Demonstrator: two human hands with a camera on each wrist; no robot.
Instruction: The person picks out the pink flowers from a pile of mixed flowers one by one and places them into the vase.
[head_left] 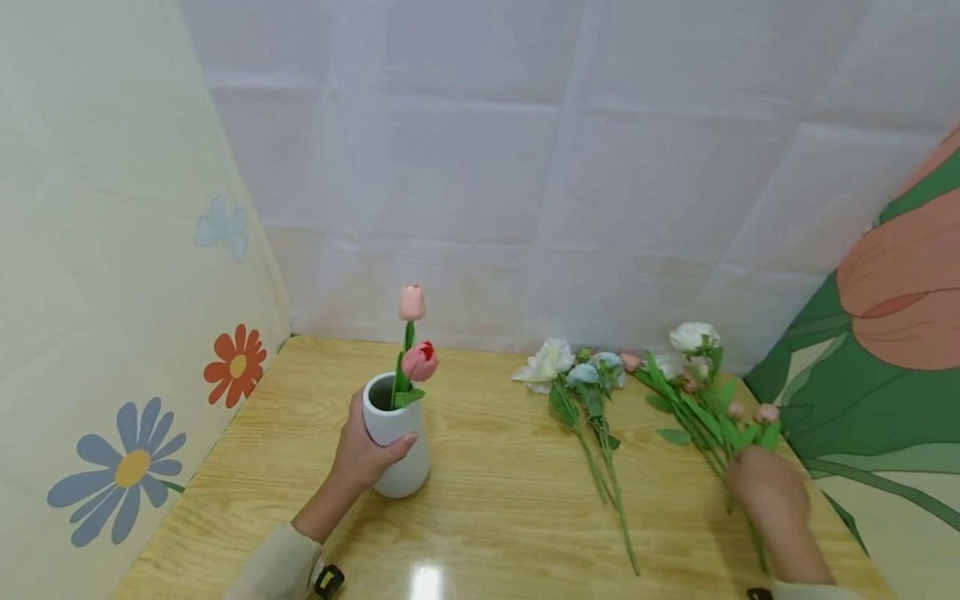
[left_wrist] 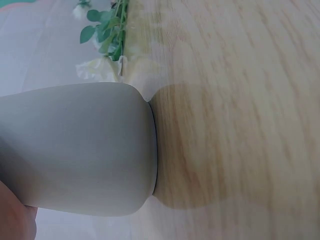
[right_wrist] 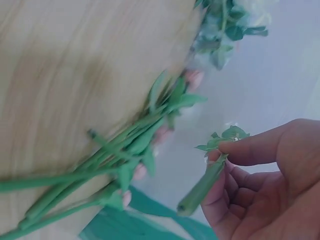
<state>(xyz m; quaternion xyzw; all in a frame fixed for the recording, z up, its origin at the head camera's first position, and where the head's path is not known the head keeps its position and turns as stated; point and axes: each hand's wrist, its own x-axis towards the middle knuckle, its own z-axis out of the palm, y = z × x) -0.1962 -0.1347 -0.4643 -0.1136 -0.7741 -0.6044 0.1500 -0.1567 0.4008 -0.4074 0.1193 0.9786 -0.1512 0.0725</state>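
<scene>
My left hand [head_left: 367,450] grips the side of a white vase [head_left: 402,467], which stands upright on the table. Two pink tulips [head_left: 420,363] with green leaves rise out of its mouth. The left wrist view shows the lower body of the vase [left_wrist: 85,150] and a bit of the thumb or finger [left_wrist: 15,215]. At the right, my right hand [head_left: 768,492] is over a bunch of flowers. In the right wrist view, thumb and fingers pinch a green flower stem [right_wrist: 200,187], its cut end towards the camera. Its bloom is mostly hidden behind the hand.
Pink tulips [right_wrist: 162,134] lie loosely bunched under the right hand, near a white flower [head_left: 695,337]. Left of them lie a white flower [head_left: 549,363] and a pale blue flower [head_left: 592,373] on long stems. Cloth walls border the wooden table [head_left: 495,492].
</scene>
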